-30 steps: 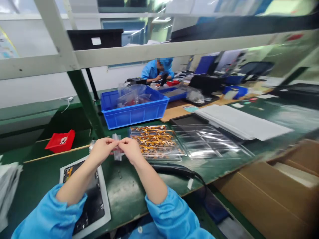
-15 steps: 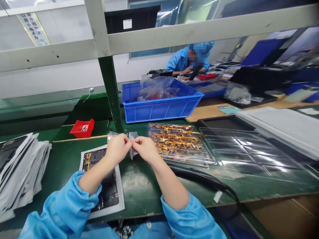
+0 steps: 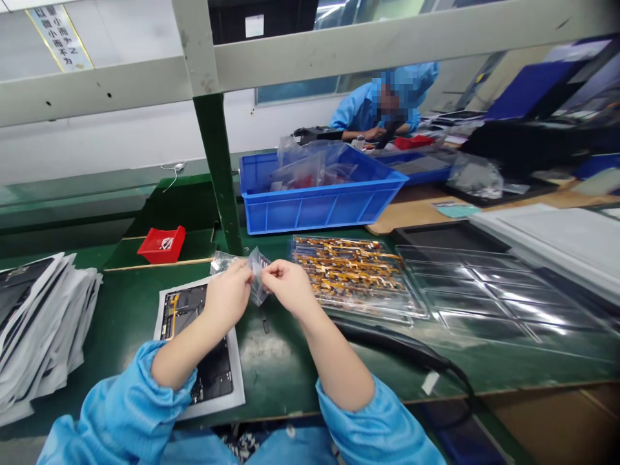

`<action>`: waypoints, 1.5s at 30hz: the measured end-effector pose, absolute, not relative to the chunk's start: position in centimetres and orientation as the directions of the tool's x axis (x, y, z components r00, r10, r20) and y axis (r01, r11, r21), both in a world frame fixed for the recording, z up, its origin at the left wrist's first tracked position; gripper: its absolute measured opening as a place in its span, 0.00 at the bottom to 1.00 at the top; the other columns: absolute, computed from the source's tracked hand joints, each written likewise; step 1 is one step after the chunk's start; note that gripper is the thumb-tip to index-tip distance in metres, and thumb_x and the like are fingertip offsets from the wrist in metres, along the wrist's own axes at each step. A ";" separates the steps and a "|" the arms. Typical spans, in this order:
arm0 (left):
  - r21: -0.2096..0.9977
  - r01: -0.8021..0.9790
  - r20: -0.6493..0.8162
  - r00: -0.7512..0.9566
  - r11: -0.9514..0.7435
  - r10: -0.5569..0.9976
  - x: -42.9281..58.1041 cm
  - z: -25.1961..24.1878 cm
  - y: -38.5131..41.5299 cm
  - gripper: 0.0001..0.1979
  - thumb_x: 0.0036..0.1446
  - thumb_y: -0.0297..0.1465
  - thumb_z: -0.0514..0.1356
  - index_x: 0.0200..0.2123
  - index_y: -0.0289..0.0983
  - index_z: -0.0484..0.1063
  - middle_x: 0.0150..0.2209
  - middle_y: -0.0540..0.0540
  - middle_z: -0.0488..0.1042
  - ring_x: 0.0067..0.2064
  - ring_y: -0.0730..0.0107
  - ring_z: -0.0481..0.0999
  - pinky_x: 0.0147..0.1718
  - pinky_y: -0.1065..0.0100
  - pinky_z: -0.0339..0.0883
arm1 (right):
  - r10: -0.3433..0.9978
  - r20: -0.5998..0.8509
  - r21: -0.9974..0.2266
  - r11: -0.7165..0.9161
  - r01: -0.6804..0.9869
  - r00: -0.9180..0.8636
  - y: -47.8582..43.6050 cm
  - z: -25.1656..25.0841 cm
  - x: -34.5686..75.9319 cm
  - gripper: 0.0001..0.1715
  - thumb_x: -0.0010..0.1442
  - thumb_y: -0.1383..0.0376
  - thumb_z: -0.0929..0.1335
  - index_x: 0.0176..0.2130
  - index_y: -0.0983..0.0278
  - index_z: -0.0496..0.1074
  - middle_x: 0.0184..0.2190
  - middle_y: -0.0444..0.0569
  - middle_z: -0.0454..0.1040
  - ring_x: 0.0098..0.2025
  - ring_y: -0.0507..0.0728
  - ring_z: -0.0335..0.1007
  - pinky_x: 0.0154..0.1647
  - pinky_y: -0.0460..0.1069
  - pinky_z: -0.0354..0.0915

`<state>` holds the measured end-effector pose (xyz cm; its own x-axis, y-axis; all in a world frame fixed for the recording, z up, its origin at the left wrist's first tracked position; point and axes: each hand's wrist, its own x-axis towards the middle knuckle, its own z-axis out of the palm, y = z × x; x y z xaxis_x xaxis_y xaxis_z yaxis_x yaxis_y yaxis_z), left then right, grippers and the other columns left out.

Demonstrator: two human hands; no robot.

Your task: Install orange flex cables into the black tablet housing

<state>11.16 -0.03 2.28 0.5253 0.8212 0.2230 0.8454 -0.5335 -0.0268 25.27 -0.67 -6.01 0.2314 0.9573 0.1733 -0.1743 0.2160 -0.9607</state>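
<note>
Near the centre of the frame, the left hand [image 3: 227, 294] and the right hand [image 3: 288, 287] met above the green bench [image 3: 276, 368], fingertips drawn together. Both hands pinched a small clear bag [image 3: 257, 276] between thumb and forefinger, the remaining fingers curled in loosely. The bag hung between the two hands, crinkled and slightly raised off the bench, its upper corner poking up above the knuckles. Whether anything lay inside it could not be told.

Below the left forearm, towards the lower left, a dark device panel [image 3: 194, 307] lay flat on a white sheet [image 3: 232, 400]. At the far left edge a stack of grey sleeves [image 3: 39, 323] sloped down the bench. A small red box [image 3: 162, 244] sat above and left of the hands, beside the green post [image 3: 220, 174] that rose to the pale crossbeam at the top.

Just right of the right hand lay a clear tray of orange flex strips [image 3: 353, 271], and further right an empty clear blister tray [image 3: 484, 290]. A black cable [image 3: 402, 345] curved along the bench below these trays, passing close to the right forearm. Behind them, in the upper middle, a blue bin [image 3: 320, 200] held crumpled clear bags. Beyond it, a person in a blue smock [image 3: 361, 110] leaned over another bench
</note>
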 end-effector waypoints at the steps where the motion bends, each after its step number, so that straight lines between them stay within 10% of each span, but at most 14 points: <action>1: -0.010 0.837 0.193 0.539 -0.547 0.820 11.1 2.0 0.2 0.13 0.60 0.21 0.56 0.40 0.41 0.77 0.52 0.51 0.77 0.50 0.64 0.77 0.41 0.67 0.64 | 0.967 0.173 -0.957 0.209 -0.199 0.186 -0.7 -6.0 25.3 0.18 0.48 0.54 0.68 0.30 0.68 0.73 0.24 0.49 0.73 0.25 0.53 0.69 0.27 0.45 0.65; 6: 0.108 0.854 0.152 0.491 -0.509 0.858 11.0 1.6 1.6 0.11 0.62 0.29 0.57 0.41 0.37 0.80 0.42 0.42 0.80 0.47 0.52 0.78 0.45 0.60 0.67 | 0.979 0.200 -0.945 0.201 -0.258 0.033 -1.4 -5.4 25.3 0.22 0.50 0.51 0.71 0.33 0.69 0.74 0.26 0.51 0.74 0.27 0.53 0.71 0.30 0.46 0.69; 11: 0.307 0.787 0.179 0.505 -0.535 0.845 10.6 2.1 2.1 0.28 0.54 0.29 0.69 0.59 0.36 0.72 0.52 0.43 0.77 0.45 0.64 0.78 0.49 0.67 0.69 | 0.954 0.168 -0.951 0.223 -0.212 0.248 -0.4 -6.3 25.8 0.26 0.52 0.49 0.71 0.41 0.67 0.76 0.38 0.53 0.76 0.39 0.57 0.73 0.47 0.52 0.71; 17: 0.479 0.619 0.231 0.596 -0.623 0.769 8.3 4.3 2.1 0.32 0.57 0.32 0.68 0.64 0.44 0.68 0.50 0.47 0.76 0.41 0.70 0.77 0.47 0.68 0.70 | 0.891 0.007 -0.938 0.162 -0.305 0.453 1.5 -8.0 26.6 0.51 0.51 0.46 0.73 0.65 0.66 0.61 0.65 0.60 0.60 0.67 0.66 0.56 0.72 0.61 0.49; 26: 0.435 0.643 0.191 0.618 -0.630 0.763 5.7 7.5 1.9 0.13 0.61 0.33 0.57 0.38 0.39 0.82 0.43 0.44 0.79 0.47 0.62 0.77 0.51 0.63 0.66 | 0.994 0.102 -0.765 0.046 -0.642 -0.050 -0.6 -5.8 25.8 0.45 0.40 0.47 0.82 0.49 0.70 0.72 0.45 0.57 0.77 0.44 0.60 0.76 0.49 0.52 0.72; 35: 0.463 0.691 -0.032 0.639 -0.555 0.768 5.5 7.1 1.6 0.15 0.62 0.44 0.61 0.39 0.41 0.82 0.43 0.49 0.80 0.45 0.61 0.78 0.48 0.67 0.66 | 0.996 0.079 -0.725 0.025 -0.688 -0.048 -0.3 -5.9 25.3 0.37 0.39 0.49 0.83 0.41 0.70 0.76 0.42 0.55 0.78 0.42 0.58 0.76 0.47 0.50 0.72; 45: 0.461 0.740 0.104 0.503 -0.490 0.858 5.7 6.3 1.3 0.16 0.64 0.44 0.58 0.37 0.42 0.81 0.45 0.50 0.80 0.48 0.59 0.78 0.47 0.66 0.65 | 0.999 0.041 -0.725 0.045 -0.688 0.022 0.1 -6.4 25.4 0.38 0.41 0.50 0.83 0.44 0.70 0.76 0.44 0.56 0.78 0.46 0.60 0.76 0.52 0.53 0.72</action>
<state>5.67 1.33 6.32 0.5027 0.8582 0.1041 0.7402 -0.4895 0.4610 25.39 0.08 -6.43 0.0221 0.9989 0.0410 -0.6877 0.0450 -0.7246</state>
